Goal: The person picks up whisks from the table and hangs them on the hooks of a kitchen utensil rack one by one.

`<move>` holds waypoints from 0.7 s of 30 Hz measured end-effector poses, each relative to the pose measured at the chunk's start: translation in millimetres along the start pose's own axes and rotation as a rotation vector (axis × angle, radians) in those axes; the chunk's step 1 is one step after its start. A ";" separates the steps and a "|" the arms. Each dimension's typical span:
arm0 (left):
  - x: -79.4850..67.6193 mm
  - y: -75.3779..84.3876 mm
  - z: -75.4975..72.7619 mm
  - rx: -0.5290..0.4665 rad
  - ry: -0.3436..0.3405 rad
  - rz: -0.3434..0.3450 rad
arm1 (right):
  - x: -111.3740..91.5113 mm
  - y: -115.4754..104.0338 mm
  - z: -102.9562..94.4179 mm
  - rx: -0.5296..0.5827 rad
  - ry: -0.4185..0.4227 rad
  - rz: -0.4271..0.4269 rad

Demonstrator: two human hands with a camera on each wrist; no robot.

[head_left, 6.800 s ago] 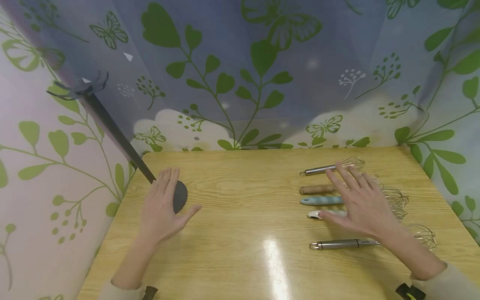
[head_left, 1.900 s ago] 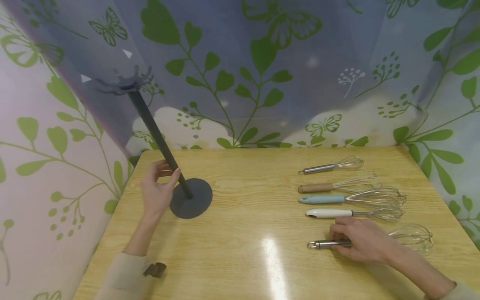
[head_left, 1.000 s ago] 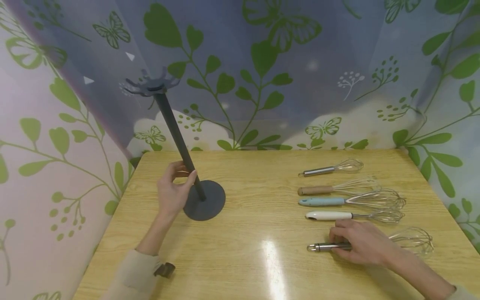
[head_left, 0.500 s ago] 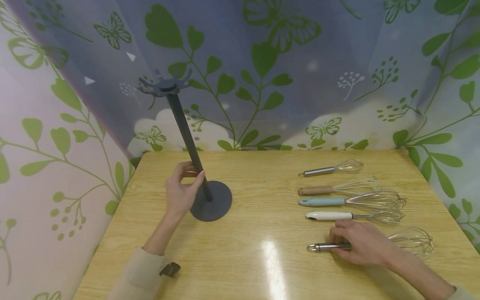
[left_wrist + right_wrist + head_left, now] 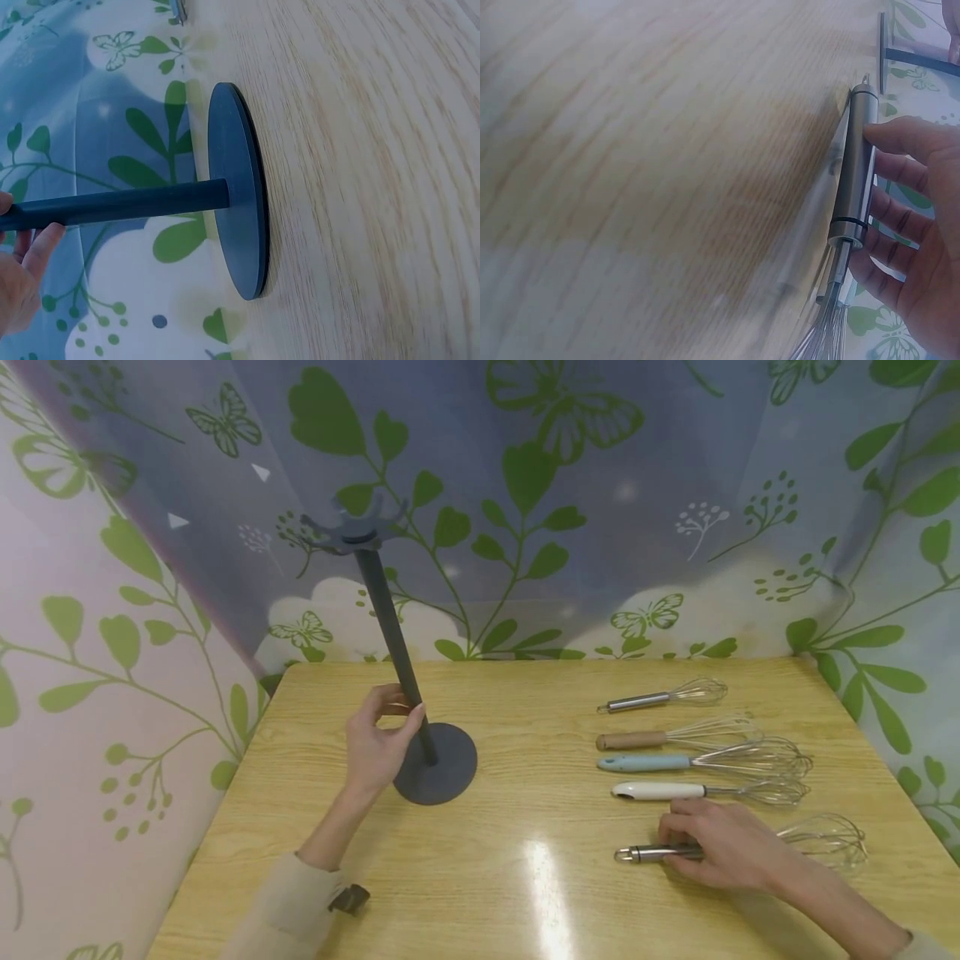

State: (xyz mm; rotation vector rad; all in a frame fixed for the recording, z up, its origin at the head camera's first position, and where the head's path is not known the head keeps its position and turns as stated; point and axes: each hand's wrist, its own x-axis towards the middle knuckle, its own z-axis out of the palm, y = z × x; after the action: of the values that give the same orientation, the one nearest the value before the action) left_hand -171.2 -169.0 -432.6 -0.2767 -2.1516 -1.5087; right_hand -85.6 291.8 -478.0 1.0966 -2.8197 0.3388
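A dark grey stand (image 5: 392,627) with a round base and a ring of hooks on top stands upright, left of the table's middle. My left hand (image 5: 377,743) pinches its pole low down, thumb on the near side; the left wrist view shows the pole (image 5: 120,206) between thumb and fingers. At the front right, my right hand (image 5: 723,847) grips the steel handle of a whisk (image 5: 648,853) lying on the table. Thumb and fingers lie along that handle (image 5: 853,165) in the right wrist view. Part of this whisk is hidden under the hand in the head view.
Behind the right hand lie more whisks in a row: white-handled (image 5: 660,791), blue-handled (image 5: 645,763), wooden-handled (image 5: 632,741) and a small steel one (image 5: 637,702). The wooden table (image 5: 525,727) meets a patterned curtain (image 5: 480,527) at the back.
My left hand took hold of the stand and has moved it rightward across the table. My right hand came down onto the nearest whisk's handle and has stayed there over the last second.
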 end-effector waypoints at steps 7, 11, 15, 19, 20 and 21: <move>-2.4 4.0 6.7 -0.008 -0.036 -0.009 | 0.0 -1.5 -1.3 0.006 -0.008 0.016; -3.8 6.2 10.8 -0.013 -0.056 -0.002 | -0.2 -1.4 -1.1 0.004 -0.002 0.014; -5.4 8.7 14.6 -0.017 -0.075 0.000 | -0.2 -0.2 -0.2 0.012 -0.009 0.010; -6.6 11.9 18.3 -0.027 -0.090 0.001 | -0.2 0.8 0.0 0.029 -0.025 0.016; -6.8 12.1 19.3 -0.027 -0.090 0.003 | -0.4 0.7 -0.1 0.030 -0.027 0.018; -6.9 12.3 20.3 -0.028 -0.091 0.005 | -0.5 0.8 -0.2 0.031 -0.029 0.019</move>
State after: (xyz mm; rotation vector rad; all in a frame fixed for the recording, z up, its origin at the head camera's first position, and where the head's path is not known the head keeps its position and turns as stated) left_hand -165.7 -144.9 -431.3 -0.3672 -2.1997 -1.5518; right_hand -85.8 292.8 -478.0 1.0901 -2.8611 0.3722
